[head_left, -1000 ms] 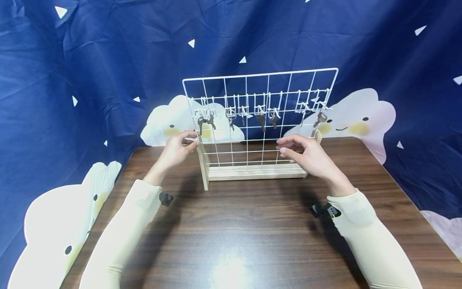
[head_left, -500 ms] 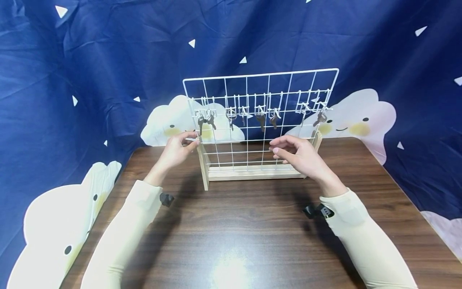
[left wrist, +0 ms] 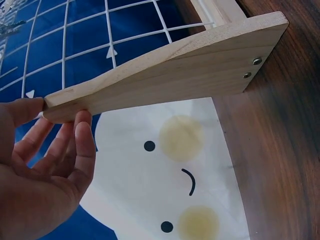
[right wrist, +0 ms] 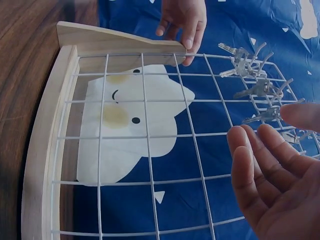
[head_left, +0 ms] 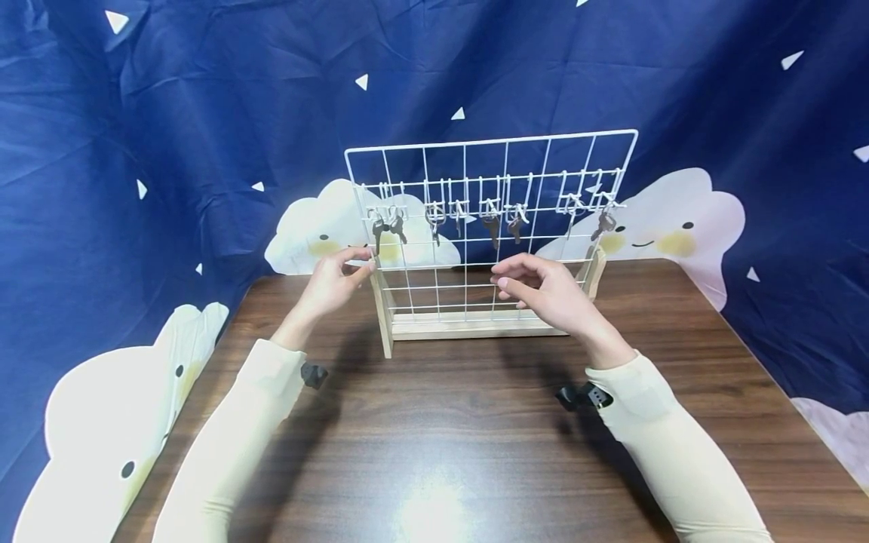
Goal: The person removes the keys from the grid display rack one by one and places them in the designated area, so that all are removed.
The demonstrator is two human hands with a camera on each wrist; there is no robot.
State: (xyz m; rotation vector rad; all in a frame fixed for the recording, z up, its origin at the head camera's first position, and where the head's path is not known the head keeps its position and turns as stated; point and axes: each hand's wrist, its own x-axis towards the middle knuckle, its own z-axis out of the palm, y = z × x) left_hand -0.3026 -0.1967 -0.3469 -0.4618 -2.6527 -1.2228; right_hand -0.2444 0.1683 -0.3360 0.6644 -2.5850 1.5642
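A white wire grid rack [head_left: 505,141] stands in a pale wooden base on the table. Its left side panel [left wrist: 170,82] is pinched at the upper tip by my left hand [head_left: 333,283], thumb on one face and fingers on the other. Across the upper grid, several keys [head_left: 492,226] hang from white wire hooks [head_left: 490,204]. My right hand [head_left: 543,290] hovers before the grid, right of its middle and below the keys. Its fingers are loosely bent, with a gap to the thumb and nothing held. In the right wrist view, more keys [right wrist: 265,114] appear beyond those fingers.
The brown wooden table [head_left: 434,422] spreads in front of the rack. Behind it hangs a dark blue cloth [head_left: 271,90] with cloud figures and white triangles. The rack's right side panel [head_left: 595,273] stands behind my right hand.
My right hand has moved left along the front of the grid, uncovering more of the right side panel. My left hand stays on the left panel, and the keys hang as before.
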